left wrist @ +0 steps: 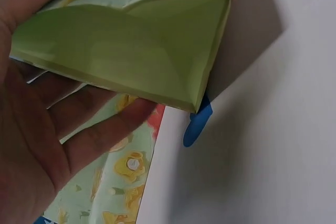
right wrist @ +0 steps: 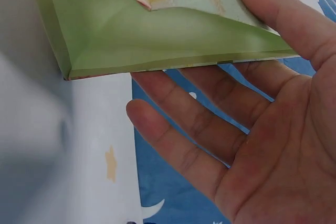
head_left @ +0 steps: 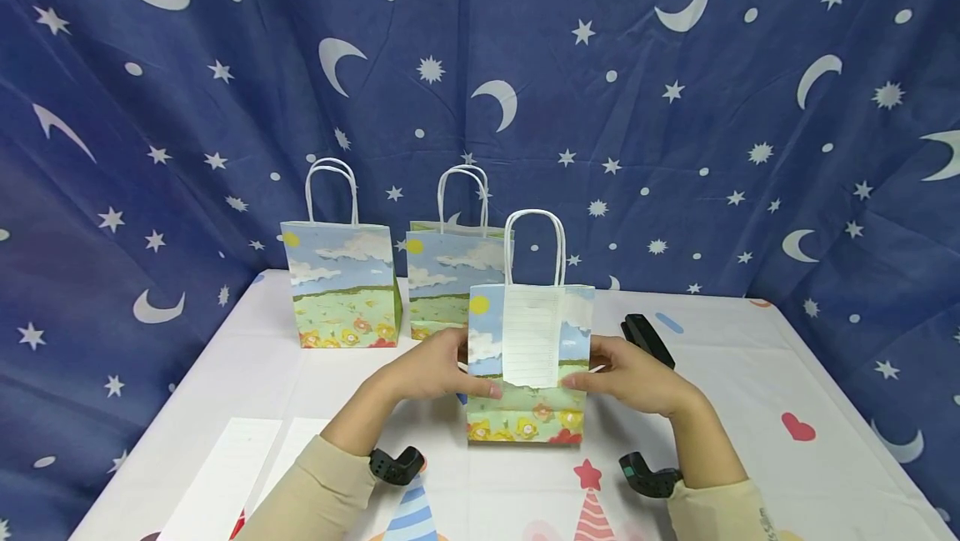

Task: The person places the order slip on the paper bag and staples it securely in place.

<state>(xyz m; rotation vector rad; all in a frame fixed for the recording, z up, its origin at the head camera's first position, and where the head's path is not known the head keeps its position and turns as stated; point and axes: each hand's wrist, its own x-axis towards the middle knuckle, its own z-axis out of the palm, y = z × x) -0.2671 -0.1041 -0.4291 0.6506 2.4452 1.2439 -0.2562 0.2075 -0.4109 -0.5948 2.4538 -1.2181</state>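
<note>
A paper gift bag [head_left: 525, 420] with white handles and a printed sky-and-flower meadow stands upright between both hands. On its front, a strip of lined paper [head_left: 532, 333] with a torn lower edge hangs below the handle. My left hand [head_left: 438, 368] holds the bag's left side, thumb on the front and fingers behind. The right hand [head_left: 637, 374] grips the opposite side the same way. Each wrist view shows a green side panel [left wrist: 121, 51] between thumb and fingers; the right hand's lower fingers [right wrist: 173, 150] are spread. The bag's back is hidden in the head view.
Two matching bags stand behind, one at left [head_left: 341, 308] and one in the middle [head_left: 450, 283], partly covered by the held bag. A black stapler-like object [head_left: 647, 341] lies at right. White paper strips [head_left: 217, 483] lie front left. A starry blue curtain [head_left: 600, 149] hangs behind.
</note>
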